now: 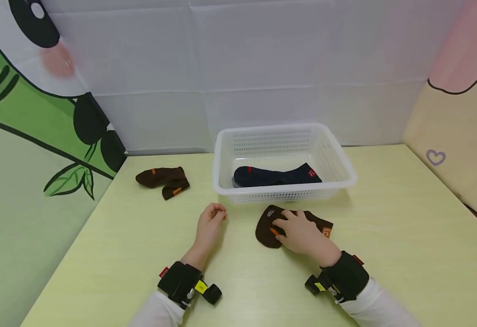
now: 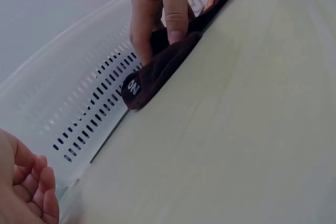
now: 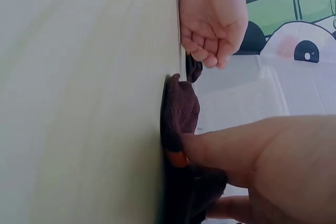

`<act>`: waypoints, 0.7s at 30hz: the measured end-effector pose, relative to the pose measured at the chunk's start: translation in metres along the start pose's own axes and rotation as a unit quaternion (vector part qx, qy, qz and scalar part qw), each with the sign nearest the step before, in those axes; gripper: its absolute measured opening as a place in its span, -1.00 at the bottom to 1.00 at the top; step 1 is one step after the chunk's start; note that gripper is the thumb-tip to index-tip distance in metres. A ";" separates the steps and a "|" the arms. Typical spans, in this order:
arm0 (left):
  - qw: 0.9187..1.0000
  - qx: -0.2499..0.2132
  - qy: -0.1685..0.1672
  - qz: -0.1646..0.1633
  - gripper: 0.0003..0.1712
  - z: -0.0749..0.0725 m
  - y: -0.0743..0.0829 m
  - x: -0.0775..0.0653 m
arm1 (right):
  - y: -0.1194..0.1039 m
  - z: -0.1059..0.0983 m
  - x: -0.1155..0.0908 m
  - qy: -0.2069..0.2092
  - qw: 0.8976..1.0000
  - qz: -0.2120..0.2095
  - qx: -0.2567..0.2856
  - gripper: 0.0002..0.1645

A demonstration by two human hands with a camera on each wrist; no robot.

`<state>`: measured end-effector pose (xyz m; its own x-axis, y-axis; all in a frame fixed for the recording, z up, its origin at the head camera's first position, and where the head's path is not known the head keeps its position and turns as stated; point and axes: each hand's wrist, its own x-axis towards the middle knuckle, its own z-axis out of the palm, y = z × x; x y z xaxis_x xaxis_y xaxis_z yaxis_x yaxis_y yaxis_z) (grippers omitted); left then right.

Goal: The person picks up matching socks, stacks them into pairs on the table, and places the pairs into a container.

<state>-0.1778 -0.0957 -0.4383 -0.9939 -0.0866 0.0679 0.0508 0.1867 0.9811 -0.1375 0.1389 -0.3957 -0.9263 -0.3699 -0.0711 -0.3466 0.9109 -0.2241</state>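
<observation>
On the table before the basket lies a dark brown sock (image 1: 268,227) with orange marks and white lettering. My right hand (image 1: 301,234) is over its middle. Its thumb (image 3: 220,148) and fingers pinch the fabric in the right wrist view; part of the sock is hidden under the palm. My left hand (image 1: 211,225) rests loosely curled just left of the basket's front and holds nothing. Another brown sock (image 1: 161,177), bent at one end, lies at the far left. Inside the white basket (image 1: 285,196) is a navy sock (image 1: 277,177) with red marks.
The basket stands near the back of the pale yellow table (image 1: 390,254), close to the white sheet (image 1: 263,68). Painted walls rise along the left and right table edges. A black band with a small camera (image 1: 211,294) is strapped on each wrist.
</observation>
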 end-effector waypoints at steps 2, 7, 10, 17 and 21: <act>1.000 0.003 0.003 0.001 -0.83 0.000 0.001 0.000 | -0.005 0.001 0.002 0.001 1.000 0.001 0.002 -0.57; 1.000 0.005 -0.001 0.001 -0.82 0.001 0.004 0.000 | -0.012 0.003 0.005 0.005 1.000 0.003 0.000 -0.56; 1.000 0.004 -0.005 0.002 -0.82 0.001 0.005 0.001 | -0.014 0.004 0.005 0.008 1.000 0.006 -0.004 -0.58; 0.999 0.031 -0.013 0.010 -0.82 0.001 0.003 -0.001 | -0.008 0.004 0.010 -0.008 1.000 0.002 0.021 -0.53; 0.993 0.094 -0.048 0.044 -0.78 0.000 0.002 -0.002 | 0.011 -0.009 0.011 -0.008 0.994 -0.039 0.102 -0.45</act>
<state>-0.1756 -0.0955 -0.4365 -0.9916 0.0308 0.1258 0.1282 0.3699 0.9202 -0.1533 0.1469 -0.3901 -0.8945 -0.4429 -0.0615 -0.3788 0.8235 -0.4223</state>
